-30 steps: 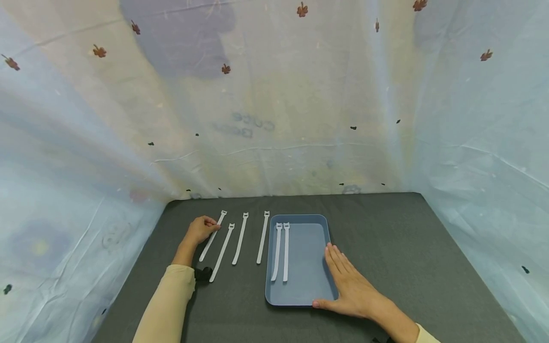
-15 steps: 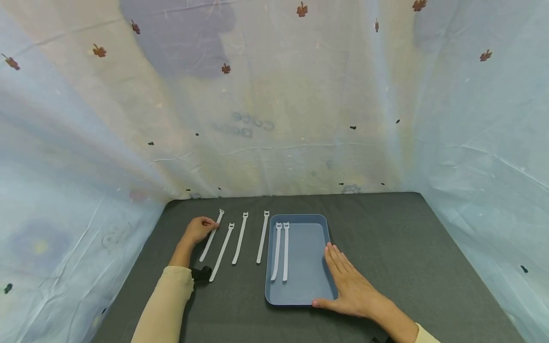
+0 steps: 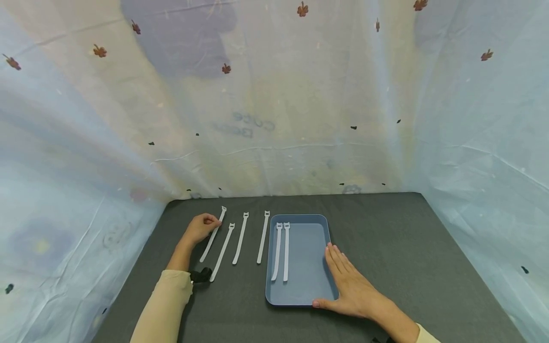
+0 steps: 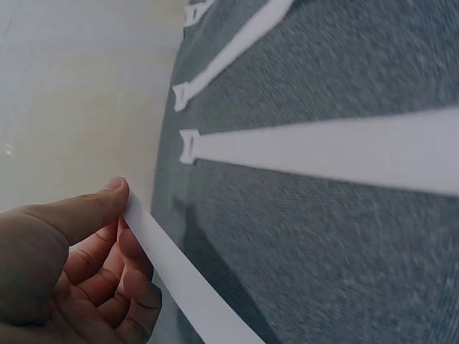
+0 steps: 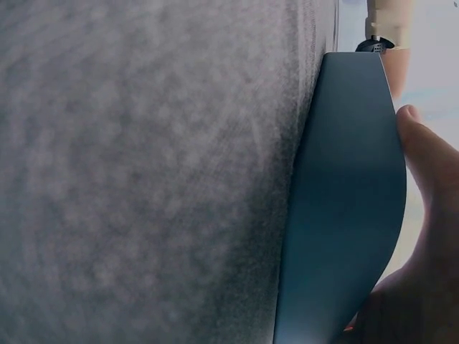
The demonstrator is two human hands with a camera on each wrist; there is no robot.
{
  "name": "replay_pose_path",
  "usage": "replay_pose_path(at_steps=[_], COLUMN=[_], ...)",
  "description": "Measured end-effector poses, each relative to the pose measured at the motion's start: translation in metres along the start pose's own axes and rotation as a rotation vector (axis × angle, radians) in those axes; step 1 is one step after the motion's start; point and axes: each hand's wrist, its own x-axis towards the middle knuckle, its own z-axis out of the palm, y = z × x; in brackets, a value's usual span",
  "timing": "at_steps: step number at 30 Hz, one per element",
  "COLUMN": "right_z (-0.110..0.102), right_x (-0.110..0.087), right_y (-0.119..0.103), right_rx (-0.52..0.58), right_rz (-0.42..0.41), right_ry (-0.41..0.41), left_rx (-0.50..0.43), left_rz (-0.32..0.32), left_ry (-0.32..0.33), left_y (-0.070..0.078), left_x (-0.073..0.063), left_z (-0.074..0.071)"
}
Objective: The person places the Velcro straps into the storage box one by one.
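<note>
With thumb and fingertips, my left hand [image 3: 200,229] pinches a white hook-and-loop cable tie [image 3: 208,246], the leftmost on the cloth. The left wrist view shows this cable tie [image 4: 190,287] slanting down from the fingertips; its slotted head is hidden there. Beside it lie more white cable ties, the nearest one [image 3: 222,253] just to the right. My right hand [image 3: 356,291] rests along the right edge of a blue-grey tray [image 3: 310,267], fingers extended, thumb at the near rim. Inside the tray, two cable ties [image 3: 286,255] lie side by side on the left.
Two further cable ties, one in the middle [image 3: 240,238] and one close to the tray [image 3: 263,238], lie on the dark grey cloth [image 3: 386,228]. A pale printed curtain [image 3: 291,162] encloses the back and sides.
The left hand has shifted slightly, and the head end of its pinched cable tie has moved a little farther away. The right hand and tray stay put.
</note>
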Motion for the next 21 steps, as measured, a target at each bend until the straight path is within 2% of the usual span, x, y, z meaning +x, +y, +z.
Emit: replay_pose_path(at_steps=[17, 21], right_z=[0.001, 0.002], right_x=[0.001, 0.0], right_y=[0.001, 0.001], right_rx=[-0.005, -0.014], right_rz=[-0.01, -0.009], right_ry=[-0.003, 0.007], left_rx=[-0.031, -0.068], left_rz=[0.102, 0.116], left_ry=[0.014, 0.015], left_y=[0.052, 0.065], left_x=[-0.009, -0.014], left_z=[-0.003, -0.001])
